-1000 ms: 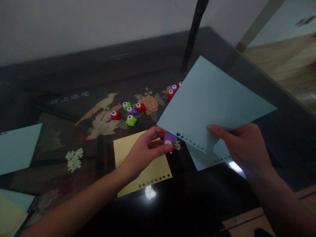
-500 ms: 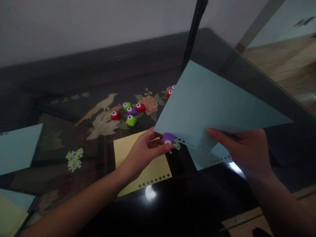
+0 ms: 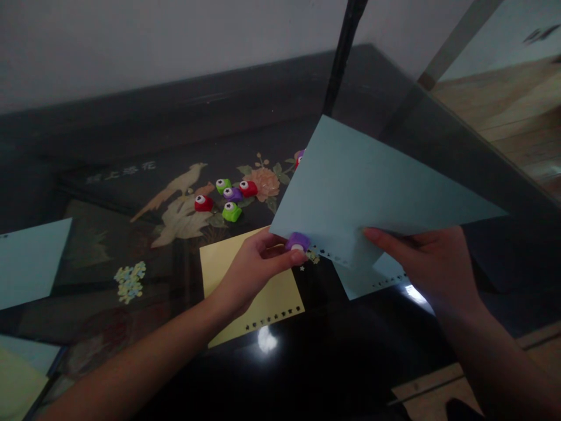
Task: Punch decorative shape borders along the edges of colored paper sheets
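My left hand (image 3: 254,269) pinches a small purple paper punch (image 3: 298,241) set on the lower edge of a light blue sheet (image 3: 372,187). My right hand (image 3: 429,263) grips that sheet from the right, thumb on top, and holds it tilted above the table. A row of small punched holes runs along the sheet's lower edge beside the punch. Under my left hand lies a yellow sheet (image 3: 267,298) with punched holes along its near edge. A second light blue sheet (image 3: 372,280) lies on the table below the held one.
Several small red, green and purple punches (image 3: 225,199) sit on the dark glass table (image 3: 131,128), over a bird and flower inlay. Paper cut-outs (image 3: 129,280) lie at the left. More sheets lie at the left edge (image 3: 30,263). A black pole (image 3: 342,52) stands behind.
The held blue sheet has turned and slid left, now covering the punches at the back. The purple punch sits further along its lower edge. Both hands have stayed closed.
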Demonstrator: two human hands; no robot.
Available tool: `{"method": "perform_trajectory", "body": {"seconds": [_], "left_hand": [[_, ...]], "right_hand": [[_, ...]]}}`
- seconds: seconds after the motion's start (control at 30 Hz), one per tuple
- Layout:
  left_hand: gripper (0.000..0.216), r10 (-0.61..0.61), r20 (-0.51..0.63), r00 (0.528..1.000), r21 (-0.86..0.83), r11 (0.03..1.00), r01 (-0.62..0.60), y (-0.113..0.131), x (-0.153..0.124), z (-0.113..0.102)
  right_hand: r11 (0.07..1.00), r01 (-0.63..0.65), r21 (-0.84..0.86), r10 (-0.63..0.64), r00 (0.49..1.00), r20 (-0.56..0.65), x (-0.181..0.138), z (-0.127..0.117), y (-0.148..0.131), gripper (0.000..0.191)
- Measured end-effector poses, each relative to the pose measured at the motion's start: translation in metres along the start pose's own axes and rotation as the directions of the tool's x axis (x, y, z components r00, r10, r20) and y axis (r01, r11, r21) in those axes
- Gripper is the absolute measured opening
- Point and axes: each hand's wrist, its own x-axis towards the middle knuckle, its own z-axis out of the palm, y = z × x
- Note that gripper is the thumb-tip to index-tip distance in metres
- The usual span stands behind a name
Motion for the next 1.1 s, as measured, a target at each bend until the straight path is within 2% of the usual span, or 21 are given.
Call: {"method": "perform_trajectory", "body": {"seconds": [0.33,0.8,1.1], "left_hand": [[0.029,-0.006,-0.005,1.000,0.006,1.000,0.006,0.0011,0.0002,-0.0008],[0.028,-0.005,-0.018,1.000,-0.040,0.999,0.004,-0.0008,0.0006,0.0010],[0.028,-0.005,-0.024,1.000,-0.060,0.998,0.004,0.0008,0.0012,0.0009]], "right_hand": [[0.996,0.072,-0.054,-0.072,0.997,-0.008,-0.0004,-0.0008,0.0012,0.005],[1.000,0.002,0.000,-0.002,0.999,0.044,0.0016,0.0001,-0.0031,0.009],[1.000,0.010,-0.025,-0.009,0.999,0.040,0.0004,-0.0007,-0.0013,0.014]]}}
